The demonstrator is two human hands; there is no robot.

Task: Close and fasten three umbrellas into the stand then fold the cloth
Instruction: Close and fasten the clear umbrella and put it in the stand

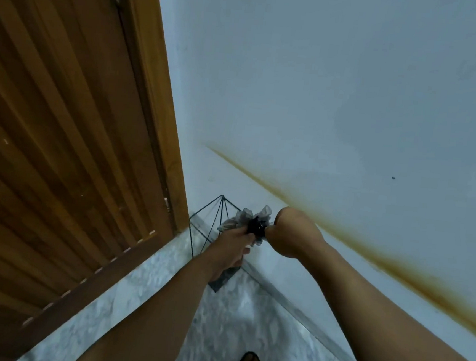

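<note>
L hand (pixel 232 244) grips the folded umbrella (pixel 249 223) by its canopy over the wire stand (pixel 213 221) in the corner, R hand (pixel 289 233) pinching near its dark tip; judgement: keep folds bunched tight w/ L, lower straight in.

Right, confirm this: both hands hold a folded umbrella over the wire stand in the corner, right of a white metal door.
Not quite: the door is brown wood, not white metal, per the head view. The rest stands: left hand and right hand hold the folded umbrella over the wire stand.
</note>
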